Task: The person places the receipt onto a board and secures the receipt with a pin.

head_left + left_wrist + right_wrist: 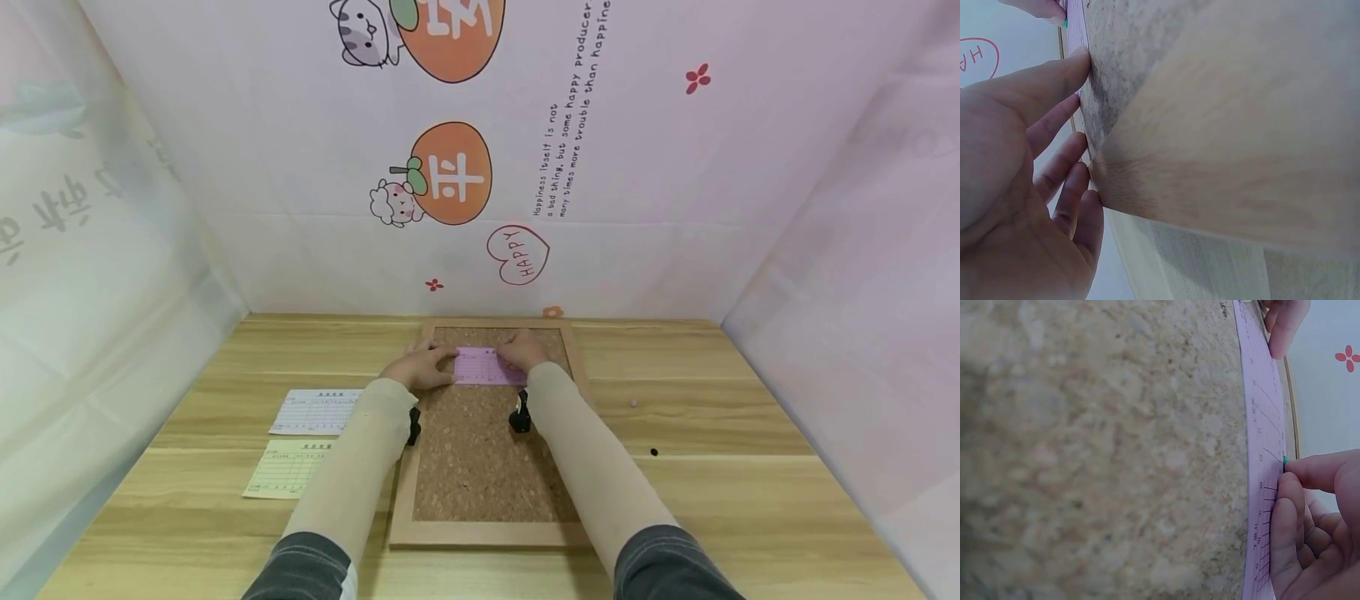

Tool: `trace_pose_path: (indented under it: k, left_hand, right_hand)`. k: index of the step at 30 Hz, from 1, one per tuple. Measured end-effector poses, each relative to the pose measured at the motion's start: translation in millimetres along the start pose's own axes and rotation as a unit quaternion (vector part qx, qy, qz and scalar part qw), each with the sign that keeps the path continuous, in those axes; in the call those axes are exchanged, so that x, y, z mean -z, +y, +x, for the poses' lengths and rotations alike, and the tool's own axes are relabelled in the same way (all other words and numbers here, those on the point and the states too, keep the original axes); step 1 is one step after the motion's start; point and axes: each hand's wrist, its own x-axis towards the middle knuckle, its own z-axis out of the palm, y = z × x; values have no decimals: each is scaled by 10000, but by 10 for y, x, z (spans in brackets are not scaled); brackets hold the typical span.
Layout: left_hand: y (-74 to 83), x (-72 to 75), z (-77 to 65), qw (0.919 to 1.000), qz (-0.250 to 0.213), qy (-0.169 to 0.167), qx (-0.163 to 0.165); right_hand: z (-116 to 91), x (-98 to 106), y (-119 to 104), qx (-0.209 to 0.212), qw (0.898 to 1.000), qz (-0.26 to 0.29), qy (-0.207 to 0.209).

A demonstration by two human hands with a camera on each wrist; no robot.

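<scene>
A pink printed slip (480, 367) lies across the upper part of a wood-framed cork board (480, 467). My left hand (422, 367) rests at the slip's left edge, thumb and index finger spread to touch its corners. The other left fingers reach over the board's wooden frame (1222, 169). At the slip's top edge, my right hand (523, 350) pinches a small green-headed pin (1285, 460) between thumb and index finger. The right hand covers the slip's upper right part in the head view.
Left of the board lie a white printed slip (315, 412) and a pale green one (288, 469), both partly behind the left arm. Right of it are a tiny pinkish thing (633, 403) and a small black one (654, 452). A printed white curtain (637, 250) stands behind.
</scene>
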Motion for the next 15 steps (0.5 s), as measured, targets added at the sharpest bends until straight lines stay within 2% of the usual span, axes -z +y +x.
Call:
trace_pose_path:
  k: [15]
  left_hand:
    - [-4, -6, -1, 10000, 51, 11, 26]
  right_hand:
    - [3, -15, 82, 298, 9994, 177, 25]
